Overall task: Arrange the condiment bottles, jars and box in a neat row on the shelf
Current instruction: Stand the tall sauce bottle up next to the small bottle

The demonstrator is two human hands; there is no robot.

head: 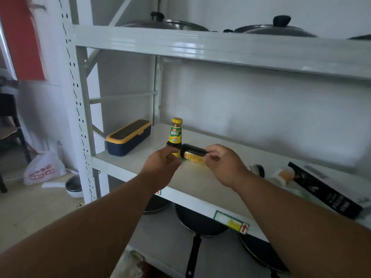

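Dark bottle (pixel 193 153) held sideways beside upright bottle (pixel 175 136).
Long axis horizontal along shelf (pixel 200 183); right hand (pixel 221 164) fingers grip it, left hand (pixel 160 163) fingers loosely curled, ungripped.

The upright sauce bottle (pixel 175 136) carries a green and yellow label with Chinese characters too small to read. A sticker (pixel 231 222) on the shelf's front edge (pixel 128 169) shows a red upward arrow beside a yellow patch, its print illegible. The white plastic bag (pixel 43 170) on the floor bears red characters and the black box (pixel 329 192) pale lettering, both unreadable.
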